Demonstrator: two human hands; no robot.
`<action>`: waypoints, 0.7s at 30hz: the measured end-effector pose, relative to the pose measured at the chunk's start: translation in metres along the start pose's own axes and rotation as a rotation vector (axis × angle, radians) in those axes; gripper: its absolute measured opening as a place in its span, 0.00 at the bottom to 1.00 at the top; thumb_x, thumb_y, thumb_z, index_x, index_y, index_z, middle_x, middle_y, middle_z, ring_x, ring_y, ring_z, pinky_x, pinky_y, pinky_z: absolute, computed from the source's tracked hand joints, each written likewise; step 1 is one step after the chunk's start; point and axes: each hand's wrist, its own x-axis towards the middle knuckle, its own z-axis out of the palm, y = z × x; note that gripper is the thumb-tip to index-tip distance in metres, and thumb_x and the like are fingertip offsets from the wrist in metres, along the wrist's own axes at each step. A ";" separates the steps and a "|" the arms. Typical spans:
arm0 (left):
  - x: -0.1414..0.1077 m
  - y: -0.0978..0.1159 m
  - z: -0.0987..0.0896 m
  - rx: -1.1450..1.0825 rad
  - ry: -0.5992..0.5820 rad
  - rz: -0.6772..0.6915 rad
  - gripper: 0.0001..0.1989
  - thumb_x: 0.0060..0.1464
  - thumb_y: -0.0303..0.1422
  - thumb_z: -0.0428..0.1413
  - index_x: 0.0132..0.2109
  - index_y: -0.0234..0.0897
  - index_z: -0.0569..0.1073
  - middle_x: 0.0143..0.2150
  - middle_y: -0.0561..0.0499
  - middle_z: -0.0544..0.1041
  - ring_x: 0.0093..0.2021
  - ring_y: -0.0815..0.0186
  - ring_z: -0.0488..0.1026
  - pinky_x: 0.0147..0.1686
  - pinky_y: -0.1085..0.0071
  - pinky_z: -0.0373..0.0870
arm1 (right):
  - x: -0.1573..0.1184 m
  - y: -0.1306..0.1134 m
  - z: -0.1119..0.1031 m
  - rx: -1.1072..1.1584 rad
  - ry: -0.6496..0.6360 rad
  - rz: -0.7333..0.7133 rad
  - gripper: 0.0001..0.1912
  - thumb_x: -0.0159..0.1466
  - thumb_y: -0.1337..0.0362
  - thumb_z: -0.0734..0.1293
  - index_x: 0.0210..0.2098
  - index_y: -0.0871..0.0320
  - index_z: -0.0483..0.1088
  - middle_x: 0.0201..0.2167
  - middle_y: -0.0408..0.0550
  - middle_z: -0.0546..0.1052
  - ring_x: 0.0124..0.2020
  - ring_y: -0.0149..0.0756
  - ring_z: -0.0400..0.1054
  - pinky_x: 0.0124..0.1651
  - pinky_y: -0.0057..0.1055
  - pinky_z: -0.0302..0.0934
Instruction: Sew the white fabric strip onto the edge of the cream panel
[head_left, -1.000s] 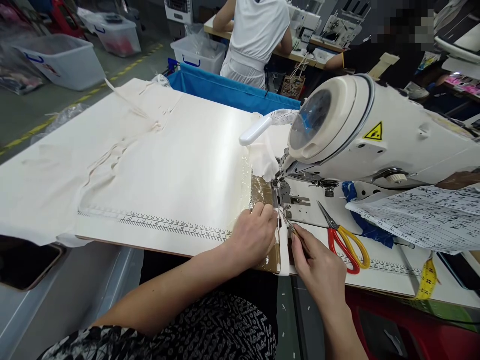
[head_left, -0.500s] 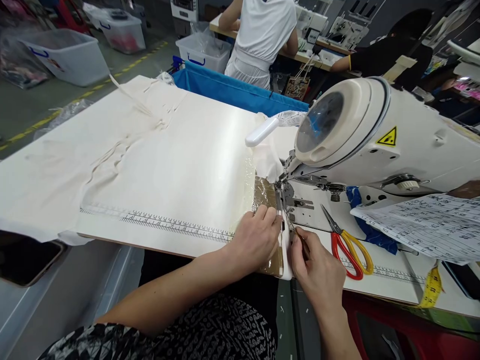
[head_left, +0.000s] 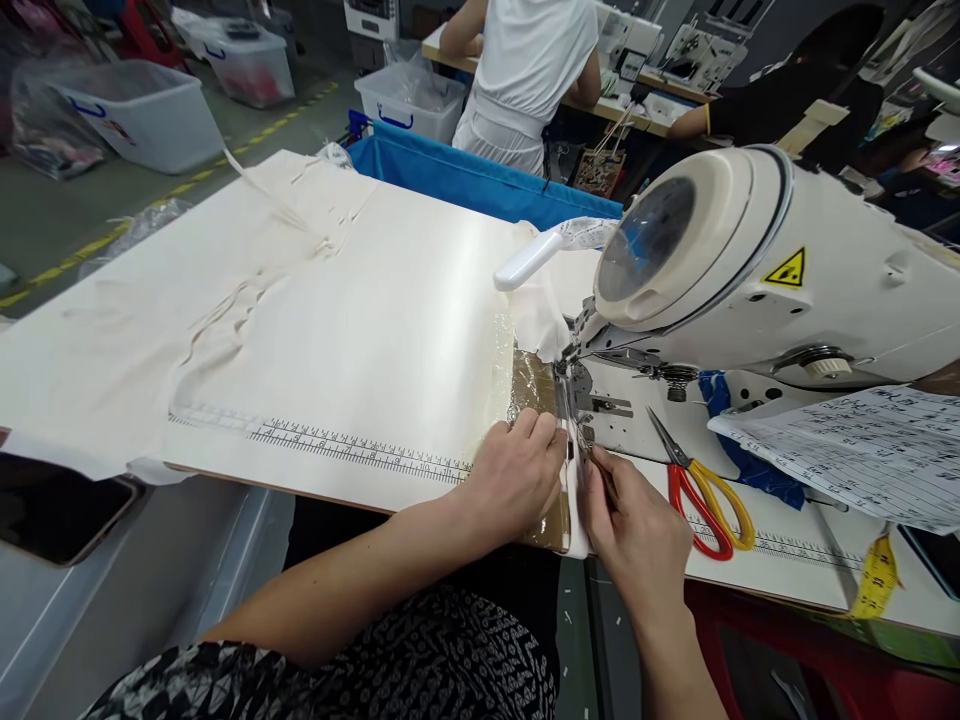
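My left hand (head_left: pixel 514 480) is closed, its fingers curled down at the edge of a narrow white fabric strip (head_left: pixel 577 525), which they appear to pinch. Beneath it lies a brown taped patch (head_left: pixel 532 385) on the table. Close by on the right, my right hand (head_left: pixel 641 525) grips a slim pointed metal tool (head_left: pixel 606 478), perhaps tweezers or an awl; its tip meets the strip. The strip runs toward the needle area of a white sewing machine (head_left: pixel 697 250). More white fabric (head_left: pixel 540 315) is bunched behind the presser foot. My fingertips partly hide the strip.
Scissors (head_left: pixel 709 500) with red and yellow handles lie right of my right hand, near handwritten paper sheets (head_left: pixel 885 450) and a yellow tape measure (head_left: pixel 875 580). White fabric (head_left: pixel 97 360) covers the table's left side. Behind is a blue cloth bin (head_left: pixel 480 180); a person in white (head_left: pixel 525 70) sits beyond.
The view has shifted slightly, so the machine and scissors appear a little further right. Both hands keep nearly the same place and grip.
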 end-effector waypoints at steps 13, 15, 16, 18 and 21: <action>0.000 0.000 0.000 0.001 -0.023 -0.007 0.11 0.64 0.29 0.46 0.51 0.31 0.65 0.45 0.45 0.68 0.44 0.59 0.65 0.32 0.66 0.64 | 0.001 0.000 0.012 -0.040 0.028 -0.016 0.12 0.72 0.64 0.61 0.42 0.63 0.74 0.35 0.49 0.83 0.30 0.35 0.76 0.32 0.26 0.61; 0.000 0.000 -0.001 0.001 -0.023 -0.004 0.11 0.64 0.29 0.46 0.51 0.31 0.65 0.45 0.45 0.68 0.44 0.59 0.65 0.33 0.66 0.64 | 0.002 0.000 0.013 -0.046 0.031 -0.012 0.12 0.72 0.64 0.61 0.42 0.63 0.74 0.34 0.49 0.83 0.30 0.35 0.76 0.31 0.27 0.61; 0.000 0.000 -0.001 0.003 -0.025 -0.003 0.11 0.63 0.29 0.46 0.51 0.31 0.65 0.45 0.45 0.68 0.44 0.59 0.65 0.33 0.66 0.65 | 0.003 0.000 0.013 -0.047 0.028 -0.010 0.12 0.72 0.64 0.61 0.42 0.63 0.74 0.34 0.49 0.83 0.30 0.35 0.76 0.30 0.27 0.60; 0.000 0.000 -0.002 0.012 -0.022 -0.004 0.10 0.63 0.29 0.46 0.50 0.31 0.65 0.44 0.45 0.67 0.44 0.59 0.65 0.33 0.66 0.65 | 0.004 -0.001 0.013 -0.047 0.021 -0.006 0.12 0.72 0.64 0.60 0.42 0.63 0.74 0.34 0.49 0.83 0.30 0.35 0.76 0.29 0.27 0.59; 0.001 0.000 -0.002 0.022 -0.011 -0.002 0.09 0.63 0.29 0.46 0.49 0.32 0.65 0.44 0.45 0.67 0.44 0.59 0.64 0.33 0.66 0.65 | 0.007 -0.003 0.014 -0.047 0.015 0.000 0.13 0.72 0.64 0.59 0.42 0.63 0.74 0.34 0.49 0.83 0.29 0.35 0.76 0.28 0.27 0.59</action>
